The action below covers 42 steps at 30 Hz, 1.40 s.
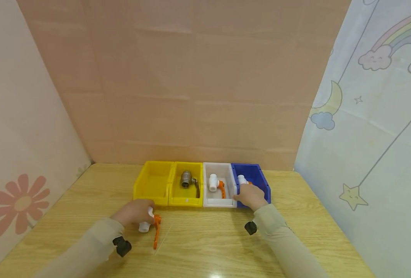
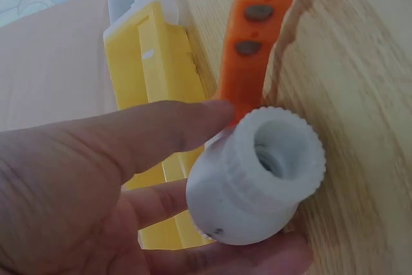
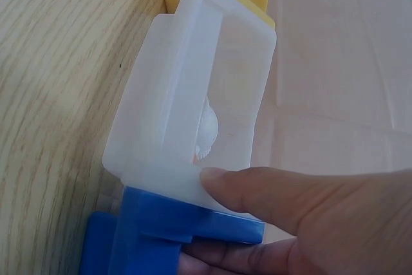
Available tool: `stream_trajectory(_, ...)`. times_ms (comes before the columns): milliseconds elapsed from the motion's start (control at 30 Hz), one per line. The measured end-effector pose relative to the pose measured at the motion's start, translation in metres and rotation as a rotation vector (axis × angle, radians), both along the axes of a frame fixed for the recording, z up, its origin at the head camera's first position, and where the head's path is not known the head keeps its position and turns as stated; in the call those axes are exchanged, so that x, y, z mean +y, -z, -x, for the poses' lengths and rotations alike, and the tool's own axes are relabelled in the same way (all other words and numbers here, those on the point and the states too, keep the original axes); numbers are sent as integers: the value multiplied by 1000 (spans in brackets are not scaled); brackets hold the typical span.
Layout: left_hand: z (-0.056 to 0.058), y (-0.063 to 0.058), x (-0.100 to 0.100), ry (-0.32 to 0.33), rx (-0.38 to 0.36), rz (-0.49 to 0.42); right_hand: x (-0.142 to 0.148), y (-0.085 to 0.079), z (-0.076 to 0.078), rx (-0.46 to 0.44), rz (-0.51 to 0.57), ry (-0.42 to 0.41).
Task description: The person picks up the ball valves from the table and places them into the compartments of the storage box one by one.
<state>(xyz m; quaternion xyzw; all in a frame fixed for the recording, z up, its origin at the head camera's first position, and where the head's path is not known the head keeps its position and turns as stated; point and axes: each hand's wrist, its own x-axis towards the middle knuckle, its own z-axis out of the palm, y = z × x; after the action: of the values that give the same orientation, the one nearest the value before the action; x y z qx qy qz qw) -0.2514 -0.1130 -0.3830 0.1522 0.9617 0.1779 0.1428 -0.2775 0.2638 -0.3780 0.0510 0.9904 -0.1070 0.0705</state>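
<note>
My left hand [image 1: 137, 212] holds a white plastic ball valve [image 2: 251, 178] with an orange lever [image 1: 156, 231] just above the table, in front of the yellow bins. In the left wrist view the thumb lies at the lever's base and the fingers are behind and under the white body. At the blue bin [image 1: 260, 178], my right hand [image 1: 251, 196] straddles the wall beside the white bin [image 3: 148, 107]. Its thumb touches the white bin's rim; its other fingers reach inside the blue bin, partly hidden. Beyond that hand, another white valve [image 1: 242, 179] lies in the blue bin.
Left of the blue bin, the white bin holds a white valve with an orange lever [image 1: 213, 182]. A metal valve [image 1: 186, 179] sits in the right yellow bin [image 1: 171, 193]; the left yellow bin [image 1: 153, 181] stands beside it. A thin clear strip [image 1: 164, 237] lies on the table.
</note>
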Motion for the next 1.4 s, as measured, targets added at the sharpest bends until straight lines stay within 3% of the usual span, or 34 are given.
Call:
stream_trajectory(1133,-5,3,3,-18,53,-1,2,5,2,13,-15,-11)
stream_trajectory(1400,-5,5,2,-38,15,-21,2,5,0,19,-18,-20)
